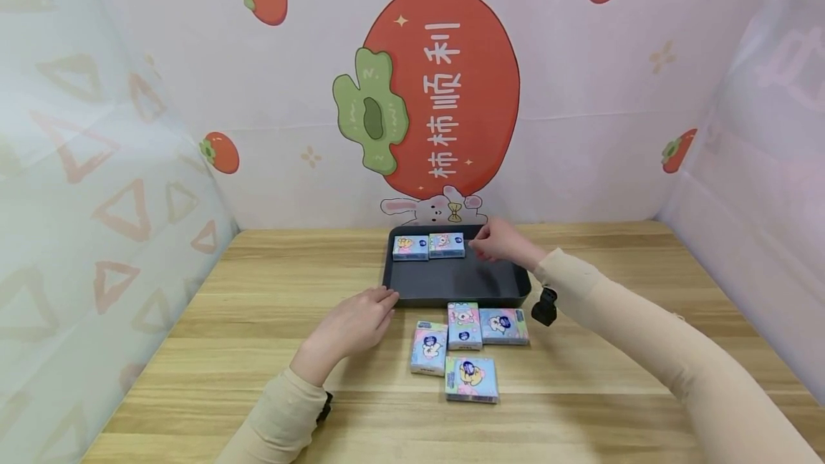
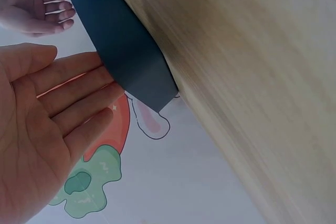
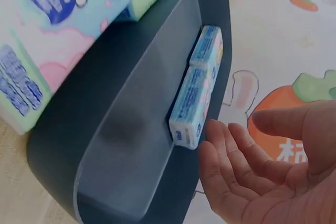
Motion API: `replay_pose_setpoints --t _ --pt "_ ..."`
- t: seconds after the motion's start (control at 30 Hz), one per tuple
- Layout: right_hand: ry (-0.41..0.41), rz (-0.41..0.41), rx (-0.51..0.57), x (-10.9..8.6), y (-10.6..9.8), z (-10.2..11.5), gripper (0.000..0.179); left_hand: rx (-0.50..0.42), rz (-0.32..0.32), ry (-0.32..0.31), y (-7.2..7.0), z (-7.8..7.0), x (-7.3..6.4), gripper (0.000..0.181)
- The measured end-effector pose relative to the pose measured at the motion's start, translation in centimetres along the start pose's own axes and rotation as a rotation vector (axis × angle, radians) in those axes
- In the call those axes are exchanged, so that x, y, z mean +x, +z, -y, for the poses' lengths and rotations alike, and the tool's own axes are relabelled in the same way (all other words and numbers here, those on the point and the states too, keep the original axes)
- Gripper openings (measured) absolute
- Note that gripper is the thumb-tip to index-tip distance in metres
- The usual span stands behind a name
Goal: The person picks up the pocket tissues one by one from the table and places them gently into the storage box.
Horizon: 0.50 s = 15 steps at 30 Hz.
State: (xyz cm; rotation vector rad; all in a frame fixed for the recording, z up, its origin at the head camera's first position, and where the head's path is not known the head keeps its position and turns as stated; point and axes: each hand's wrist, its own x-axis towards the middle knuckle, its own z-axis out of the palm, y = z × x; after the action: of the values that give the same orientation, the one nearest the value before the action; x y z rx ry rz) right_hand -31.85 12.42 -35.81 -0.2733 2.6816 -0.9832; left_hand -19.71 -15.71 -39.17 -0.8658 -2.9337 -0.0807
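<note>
**Inside and in front of the dark tray [image 1: 445, 282]**

To the left of the tray we see a sheet with triangle prints [image 1: 122, 213] hanging beside the wooden table [image 1: 277, 285]. In front of the tray and to its left, a left hand [image 1: 354, 324] reaches out of a cream sleeve [image 1: 277, 410]; its straight fingertips touch the tray's front left corner. Its grip is wide and holds nothing.

Inside the tray, along its back wall and toward its left end, we find the left inner packet [image 1: 410, 248], with a yellow figure, and then the right inner packet [image 1: 447, 245]; the two touch end to end. Behind the tray we notice a large printed red fruit [image 1: 477, 41].

In front of the tray we count four more. The leftmost packet [image 1: 428, 349] lies a little away from its front wall. The middle packet [image 1: 464, 326] points lengthwise at that wall, just beside it. The nearest packet [image 1: 471, 379] to us lies farthest from the tray, and the crosswise packet [image 1: 504, 326] lies just beside its front wall, toward the right.

Over the tray's right half, near its back wall, the right hand [image 1: 505, 240] hangs beside the right inner packet. Its fingers curve loosely and its grip, half spread, holds nothing; we cannot tell whether a fingertip touches that packet.
</note>
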Motion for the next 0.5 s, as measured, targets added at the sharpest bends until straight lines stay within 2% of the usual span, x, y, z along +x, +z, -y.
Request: replay_pose_setpoints --t 0.2,0.5 --pt "-0.003 0.019 -0.012 -1.4 -0.1 0.4 0.028 0.003 0.006 0.003 0.3 0.1 0.1 0.036" --pt "-0.046 0.002 -0.048 -3.1 -0.1 0.2 0.025 0.000 0.014 -0.007 0.2 0.0 0.1 0.036"
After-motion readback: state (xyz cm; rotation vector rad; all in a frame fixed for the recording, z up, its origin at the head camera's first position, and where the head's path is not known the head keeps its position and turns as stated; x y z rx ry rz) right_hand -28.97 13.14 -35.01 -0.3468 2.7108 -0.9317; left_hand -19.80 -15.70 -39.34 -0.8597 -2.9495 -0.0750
